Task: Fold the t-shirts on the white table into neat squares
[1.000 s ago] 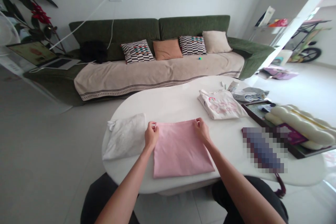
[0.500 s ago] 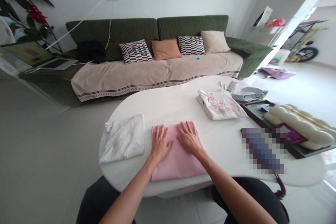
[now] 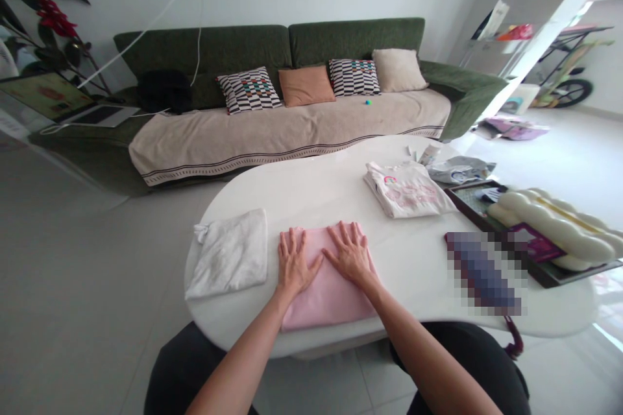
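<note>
A folded pink cloth (image 3: pixel 326 301), perhaps a garment, lies flat on the white table (image 3: pixel 292 191) before me. My left hand (image 3: pixel 295 264) presses flat on its left side, fingers spread. On its upper right part rests my right hand (image 3: pixel 349 253), also flat with the fingers apart. The two thumbs point toward each other with a small gap. To the left lies a folded white cloth (image 3: pixel 231 256) with a wrinkled surface. Farther back on the right is a stack of folded white shirts (image 3: pixel 406 191) with a pink print on top.
On the right, a dark tray (image 3: pixel 549 282) bears a cream puffy case (image 3: pixel 555 220). A blurred-out bluish item (image 3: pixel 484 275) with a dark tassel lies nearer me. Behind the shirts is a grey plastic packet (image 3: pixel 460 170). A green sofa (image 3: pixel 350 39) stands beyond the table.
My fingers have spread wider, and the left hand has shifted slightly outward on the pink cloth. The view has tilted down a little. Other things keep their places.
</note>
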A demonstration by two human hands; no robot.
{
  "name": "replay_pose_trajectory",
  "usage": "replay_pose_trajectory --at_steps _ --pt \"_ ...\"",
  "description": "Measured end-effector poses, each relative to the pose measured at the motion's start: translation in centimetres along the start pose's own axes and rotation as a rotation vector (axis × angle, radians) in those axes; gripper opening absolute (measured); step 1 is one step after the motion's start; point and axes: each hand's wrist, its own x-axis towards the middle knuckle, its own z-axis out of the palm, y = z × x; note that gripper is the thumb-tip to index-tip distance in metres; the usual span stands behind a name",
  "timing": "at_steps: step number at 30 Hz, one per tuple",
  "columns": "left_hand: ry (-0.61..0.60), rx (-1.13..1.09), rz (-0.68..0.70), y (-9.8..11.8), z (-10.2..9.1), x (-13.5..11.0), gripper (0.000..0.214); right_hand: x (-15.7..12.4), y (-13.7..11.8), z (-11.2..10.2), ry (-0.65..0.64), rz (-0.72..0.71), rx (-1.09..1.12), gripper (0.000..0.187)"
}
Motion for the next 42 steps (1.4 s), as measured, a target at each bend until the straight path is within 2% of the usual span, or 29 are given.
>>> replay_pose_trajectory --at_steps 5,8,10,13,17,20,24,26,30,32,36,42 --pt "0.012 0.021 -0.02 -0.2 0.3 0.0 0.077 0.4 0.0 0.1 -0.022 0.076 0.012 0.069" --pt "-0.012 0.028 -0.026 -0.2 0.3 0.0 0.078 -0.5 -0.6 -0.1 -0.036 0.158 0.009 0.072" --pt "-0.034 0.03 -0.038 -0.2 0.2 0.1 0.079 -2.2 -1.2 0.0 -0.033 0.185 0.007 0.075" --pt "-0.05 0.029 -0.047 -0.1 0.1 0.1 0.079 -5.9 -1.5 0.3 -0.037 0.148 0.005 0.076" --pt "-0.053 0.024 -0.048 -0.1 0.1 -0.1 0.078 -10.9 0.4 1.0 -0.016 0.136 -0.006 0.078" --pt "-0.075 0.033 -0.053 -0.2 0.0 0.1 0.077 -12.8 2.2 1.2 0.015 0.128 -0.003 0.079" --pt "-0.148 0.025 -0.064 0.0 -0.8 0.6 0.08 -13.2 2.8 1.3 0.033 0.13 -0.013 0.079" --pt "-0.178 0.018 -0.05 0.5 -1.5 0.0 0.081 -13.1 2.6 1.4 0.034 0.129 -0.019 0.079" --pt "-0.142 0.005 0.178 1.3 -2.4 -3.8 0.076 -13.0 2.4 1.6 0.04 0.132 -0.026 0.079" --pt "-0.139 0.003 0.226 1.3 -2.5 -6.0 0.073 -13.0 2.5 1.6 0.033 0.13 -0.024 0.079" --pt "-0.113 0.011 0.193 0.3 -2.5 -8.0 0.067 -13.1 2.6 1.2 0.004 0.128 -0.02 0.08" --pt "-0.107 0.032 0.058 -0.6 -2.2 -7.4 0.067 -13.1 2.5 1.2 -0.001 0.131 -0.031 0.08"
